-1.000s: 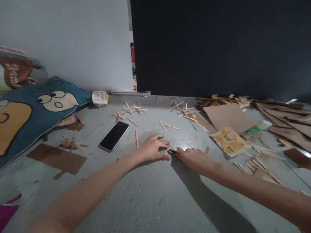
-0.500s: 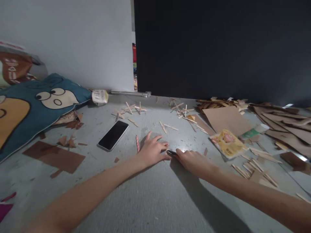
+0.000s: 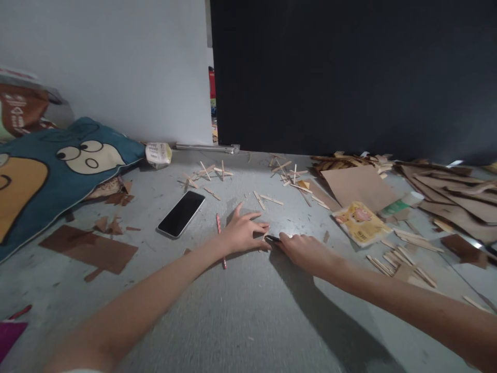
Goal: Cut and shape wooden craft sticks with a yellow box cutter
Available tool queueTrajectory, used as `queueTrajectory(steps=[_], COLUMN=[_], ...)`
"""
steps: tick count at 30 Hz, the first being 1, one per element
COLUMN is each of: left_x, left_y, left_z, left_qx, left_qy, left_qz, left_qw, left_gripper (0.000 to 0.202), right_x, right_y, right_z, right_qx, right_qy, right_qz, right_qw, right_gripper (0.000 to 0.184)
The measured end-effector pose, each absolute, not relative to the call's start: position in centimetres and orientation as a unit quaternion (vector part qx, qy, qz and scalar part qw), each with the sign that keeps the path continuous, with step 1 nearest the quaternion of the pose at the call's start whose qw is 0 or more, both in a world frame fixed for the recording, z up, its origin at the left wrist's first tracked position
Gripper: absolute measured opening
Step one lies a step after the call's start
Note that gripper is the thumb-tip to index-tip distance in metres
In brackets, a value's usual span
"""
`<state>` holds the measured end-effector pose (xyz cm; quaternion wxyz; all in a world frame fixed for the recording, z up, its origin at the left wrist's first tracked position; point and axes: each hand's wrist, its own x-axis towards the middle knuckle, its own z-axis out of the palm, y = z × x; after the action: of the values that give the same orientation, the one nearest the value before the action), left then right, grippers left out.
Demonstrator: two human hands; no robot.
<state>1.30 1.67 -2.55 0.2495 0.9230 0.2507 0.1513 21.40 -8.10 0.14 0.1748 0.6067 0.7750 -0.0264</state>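
Observation:
My left hand (image 3: 241,231) rests low over the grey surface, its upper fingers spread. Its thumb and a finger bracket a small pale wooden stick (image 3: 265,236), seemingly steadying it, though the contact is hard to see. Closed in a fist, my right hand (image 3: 301,248) grips a slim black pen-like tool (image 3: 274,238); its exact kind is unclear. The tool's tip points left and meets or nearly meets the stick. Beneath my left wrist lies a red-and-white striped rod (image 3: 218,224), partly covered.
A phone (image 3: 181,214) lies left of my hands, near a brown cardboard piece (image 3: 91,248) and a blue cushion (image 3: 101,140). Loose wooden sticks (image 3: 272,199) lie ahead. To the right are a yellow packet (image 3: 361,224), more sticks and stacked cardboard (image 3: 359,189). A dark panel (image 3: 349,77) stands behind.
My left forearm has shifted slightly away from me, uncovering the striped rod's lower end. The black tool stays in my right hand beside the stick. The view has turned slightly.

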Motion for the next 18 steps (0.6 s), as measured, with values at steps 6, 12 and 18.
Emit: queueTrajectory(steps=[6,12,18], left_x=[0.1,-0.1,0.2], left_y=[3.6,3.8,3.4], left_z=[-2.8,-2.8,-2.3], left_qx=[0.787,0.786,0.907], left_qy=[0.399,0.41,0.256], left_qz=[0.374,0.383,0.217], left_qw=[0.285,0.262,0.256], left_gripper=[0.027,0.021,0.034], right_x=[21.1,21.5,21.8], right_y=[-7.8,-7.8,-7.7], right_z=[1.4,2.2,0.8], right_qx=[0.613,0.628,0.608], right_qy=[0.77,0.76,0.775], right_qz=[-0.02,0.004,-0.002], right_qw=[0.176,0.167,0.17], right_gripper=[0.039,0.04,0.043])
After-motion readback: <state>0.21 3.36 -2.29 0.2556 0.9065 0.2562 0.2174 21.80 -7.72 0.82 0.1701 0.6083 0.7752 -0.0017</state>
